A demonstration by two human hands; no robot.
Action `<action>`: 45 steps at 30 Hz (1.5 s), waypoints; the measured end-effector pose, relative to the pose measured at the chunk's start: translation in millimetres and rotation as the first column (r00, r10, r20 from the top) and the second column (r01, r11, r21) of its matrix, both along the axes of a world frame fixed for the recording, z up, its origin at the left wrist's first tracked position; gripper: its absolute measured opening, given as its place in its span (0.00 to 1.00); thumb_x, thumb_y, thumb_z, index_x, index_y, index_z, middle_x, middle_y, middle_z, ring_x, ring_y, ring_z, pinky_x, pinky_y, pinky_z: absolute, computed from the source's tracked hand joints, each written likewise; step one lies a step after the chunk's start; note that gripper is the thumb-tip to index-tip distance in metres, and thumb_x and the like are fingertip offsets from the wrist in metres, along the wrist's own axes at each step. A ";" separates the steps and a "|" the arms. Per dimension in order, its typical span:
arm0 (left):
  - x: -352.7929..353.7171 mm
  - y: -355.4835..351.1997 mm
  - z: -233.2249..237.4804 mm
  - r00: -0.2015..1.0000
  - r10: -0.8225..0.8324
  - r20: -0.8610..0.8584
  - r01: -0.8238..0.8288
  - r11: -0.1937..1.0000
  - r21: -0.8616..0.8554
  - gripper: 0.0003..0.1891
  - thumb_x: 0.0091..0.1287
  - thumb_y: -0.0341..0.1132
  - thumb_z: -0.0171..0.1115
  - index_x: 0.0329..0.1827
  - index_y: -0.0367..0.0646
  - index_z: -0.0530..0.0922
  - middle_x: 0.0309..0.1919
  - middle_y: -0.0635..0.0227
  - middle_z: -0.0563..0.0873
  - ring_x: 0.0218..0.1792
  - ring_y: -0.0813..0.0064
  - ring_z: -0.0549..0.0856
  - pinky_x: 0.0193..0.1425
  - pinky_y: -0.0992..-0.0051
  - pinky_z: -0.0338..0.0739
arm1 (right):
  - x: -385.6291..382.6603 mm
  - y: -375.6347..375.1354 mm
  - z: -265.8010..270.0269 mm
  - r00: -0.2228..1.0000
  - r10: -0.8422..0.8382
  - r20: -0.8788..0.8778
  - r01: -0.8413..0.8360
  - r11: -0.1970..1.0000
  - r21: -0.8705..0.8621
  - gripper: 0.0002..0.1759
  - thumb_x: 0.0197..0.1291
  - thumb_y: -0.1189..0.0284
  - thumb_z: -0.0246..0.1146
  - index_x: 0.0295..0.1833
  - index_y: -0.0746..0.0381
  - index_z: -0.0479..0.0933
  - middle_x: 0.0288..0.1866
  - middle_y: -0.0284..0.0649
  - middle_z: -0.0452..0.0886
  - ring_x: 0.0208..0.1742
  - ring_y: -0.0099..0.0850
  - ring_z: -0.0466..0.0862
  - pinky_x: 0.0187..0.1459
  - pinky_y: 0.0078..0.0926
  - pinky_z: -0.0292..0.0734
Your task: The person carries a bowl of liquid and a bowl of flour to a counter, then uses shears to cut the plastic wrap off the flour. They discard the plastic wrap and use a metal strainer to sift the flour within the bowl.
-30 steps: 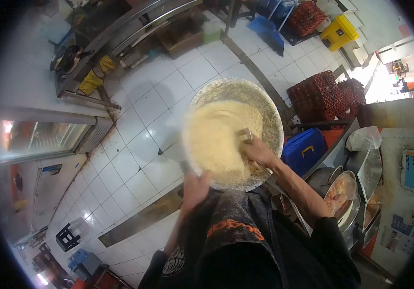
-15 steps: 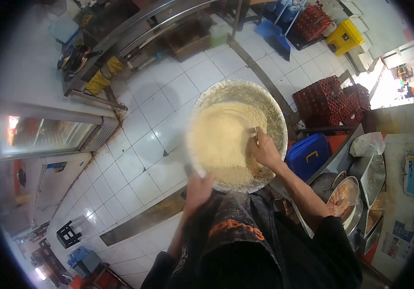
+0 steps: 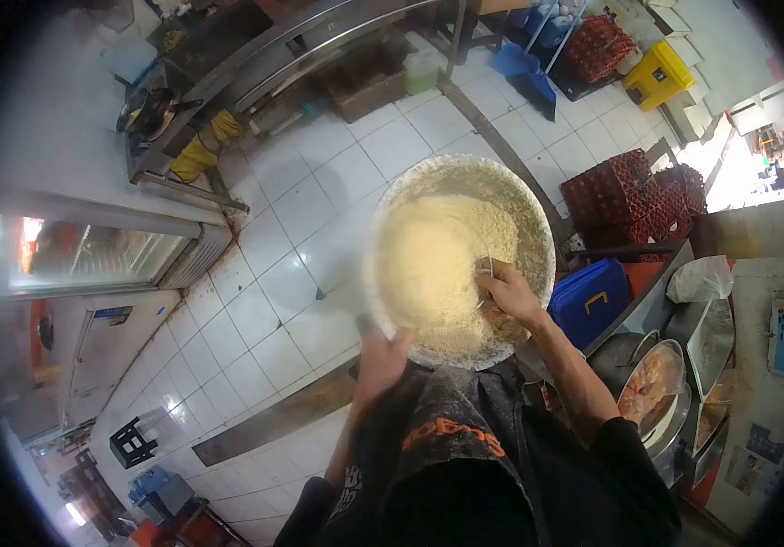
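Observation:
A round, flour-crusted tub in front of my body holds pale yellow powder, part of it blurred. My right hand is inside the tub at its right, fingers closed round a thin metal handle; the rest of that tool is hidden or smeared. My left hand is at the tub's lower left rim, thumb against the rim. Its other fingers are dark and blurred at the tub's outer side.
White floor tiles surround the tub. A blue case lies to the right, beside metal pans and a bowl of meat. Red woven baskets, a blue dustpan and a yellow bin are farther back. A fridge is left.
The tub and both hands appear slightly farther right, along with the whole room view. My right hand has moved a little lower inside the tub with the handle.

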State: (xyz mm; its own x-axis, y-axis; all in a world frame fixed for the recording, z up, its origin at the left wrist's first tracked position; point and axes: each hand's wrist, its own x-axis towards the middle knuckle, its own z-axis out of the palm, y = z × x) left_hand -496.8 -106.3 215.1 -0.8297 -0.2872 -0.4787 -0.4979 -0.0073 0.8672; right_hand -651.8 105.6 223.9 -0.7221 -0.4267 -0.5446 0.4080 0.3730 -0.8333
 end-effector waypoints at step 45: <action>5.0 4.7 0.0 0.990 0.141 0.015 -0.141 0.969 0.205 0.30 0.60 0.28 0.60 0.66 0.31 0.63 0.55 0.56 0.76 0.53 0.67 0.77 0.56 0.70 0.73 | 28.9 29.9 10.6 0.881 -0.172 -0.440 0.281 0.940 0.195 0.12 0.68 0.72 0.55 0.49 0.71 0.73 0.29 0.54 0.78 0.27 0.38 0.79 0.32 0.38 0.71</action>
